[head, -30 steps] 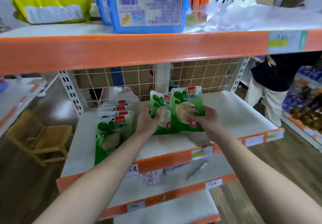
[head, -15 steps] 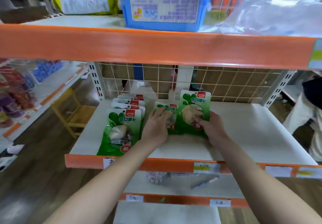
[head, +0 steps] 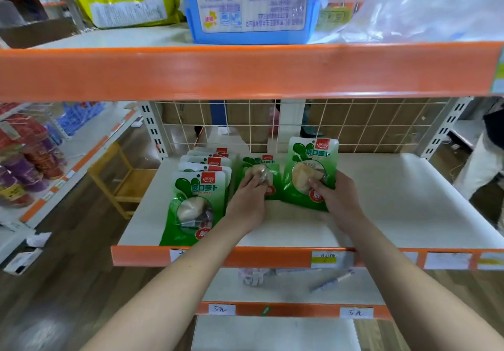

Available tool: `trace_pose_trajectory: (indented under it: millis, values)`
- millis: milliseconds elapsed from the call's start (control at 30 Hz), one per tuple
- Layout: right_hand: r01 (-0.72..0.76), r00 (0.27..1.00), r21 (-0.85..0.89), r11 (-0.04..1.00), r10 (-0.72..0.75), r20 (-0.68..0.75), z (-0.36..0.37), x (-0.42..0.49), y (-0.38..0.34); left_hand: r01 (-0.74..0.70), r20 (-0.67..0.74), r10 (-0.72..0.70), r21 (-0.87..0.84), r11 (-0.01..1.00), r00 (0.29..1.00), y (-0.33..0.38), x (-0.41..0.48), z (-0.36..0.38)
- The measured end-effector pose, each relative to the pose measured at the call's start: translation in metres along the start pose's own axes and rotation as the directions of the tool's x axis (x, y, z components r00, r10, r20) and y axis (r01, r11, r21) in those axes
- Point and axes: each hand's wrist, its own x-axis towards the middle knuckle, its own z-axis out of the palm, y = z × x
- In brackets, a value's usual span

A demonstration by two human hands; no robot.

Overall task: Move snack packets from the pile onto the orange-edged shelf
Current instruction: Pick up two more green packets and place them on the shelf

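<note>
A row of green snack packets (head: 197,200) lies overlapping on the left part of the white orange-edged shelf (head: 272,259). My left hand (head: 246,203) presses down on a second green packet (head: 259,172) lying flat beside that row. My right hand (head: 339,200) grips the lower edge of a third green packet (head: 311,170), which stands tilted up toward me. The two packets sit side by side at the shelf's middle, their edges close together.
A wire grid (head: 354,126) backs the shelf, and the right half of the shelf is bare white. Above, another orange-edged shelf (head: 245,72) holds a blue box (head: 251,4) and a yellow bag (head: 125,4). A wooden stool (head: 120,181) stands left; a person (head: 485,154) stands at right.
Both hands brought the two packets down onto the shelf; the left one went from upright to lying flat under my left hand. The camera moved closer and swung left.
</note>
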Motion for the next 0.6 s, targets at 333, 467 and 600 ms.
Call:
trace_pose_trajectory:
  millis: [333, 467, 600]
  values:
    - [-0.020, 1.000, 0.032, 0.999, 0.020, -0.005, 0.002, 0.001, 0.000, 0.047, -0.028, -0.049, -0.081, 0.996, 0.998, -0.012, 0.016, 0.004]
    - [-0.044, 0.999, 0.066, 0.997, 0.045, -0.001, 0.001, 0.002, 0.000, 0.043, -0.039, -0.046, -0.073, 0.996, 0.998, -0.010, 0.012, 0.002]
    - [-0.063, 0.998, 0.108, 0.992, 0.062, 0.009, -0.002, 0.002, -0.001, -0.077, -0.098, 0.067, -0.108, 0.991, 0.993, -0.008, 0.000, -0.006]
